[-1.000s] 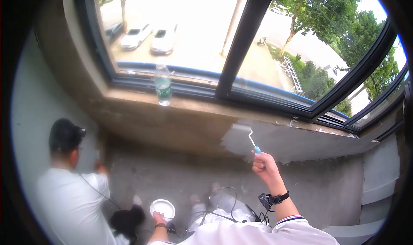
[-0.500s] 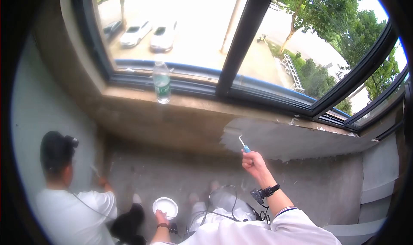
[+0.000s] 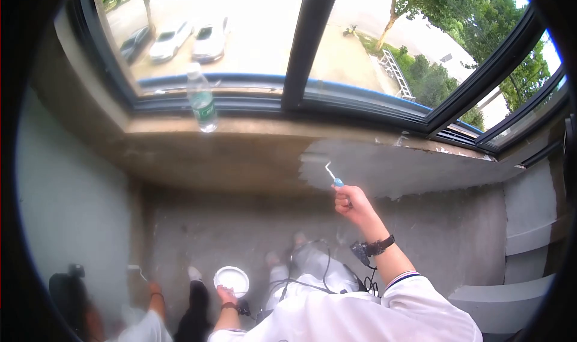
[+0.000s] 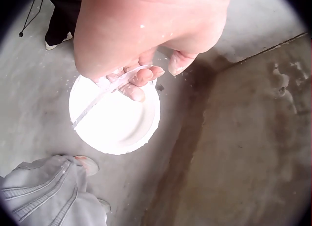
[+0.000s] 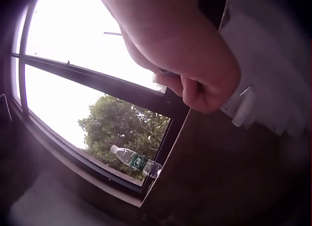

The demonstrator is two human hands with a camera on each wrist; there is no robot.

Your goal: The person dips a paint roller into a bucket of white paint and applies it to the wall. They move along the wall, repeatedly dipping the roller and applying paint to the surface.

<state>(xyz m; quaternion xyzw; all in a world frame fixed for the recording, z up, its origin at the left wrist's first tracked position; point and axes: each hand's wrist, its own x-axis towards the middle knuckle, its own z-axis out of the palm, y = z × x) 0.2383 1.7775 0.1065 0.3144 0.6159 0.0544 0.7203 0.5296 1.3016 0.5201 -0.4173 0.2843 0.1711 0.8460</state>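
Note:
My right hand [image 3: 353,204] grips the blue handle [image 3: 338,182] of a small paint roller in front of the low wall under the window. Its white sleeve [image 5: 243,106] lies over the pale painted patch [image 3: 372,167], near that patch's left edge. At lower centre, my left hand [image 3: 226,295] holds a white bucket [image 3: 245,276] of white paint. Seen from the left wrist, its fingers [image 4: 141,77] curl round the bucket's thin handle [image 4: 92,105]. White specks dot the hand.
A water bottle [image 3: 204,109] stands on the sill [image 3: 252,125], left of the painted patch. Lower left, another person's hand [image 3: 155,289] holds a second roller [image 3: 137,270] by the side wall. Cables [image 3: 309,287] cross my lap.
My right hand and roller have shifted left and slightly down along the wall. The head view has tilted, and the other person has sunk toward the lower left. The bucket stays in my left hand.

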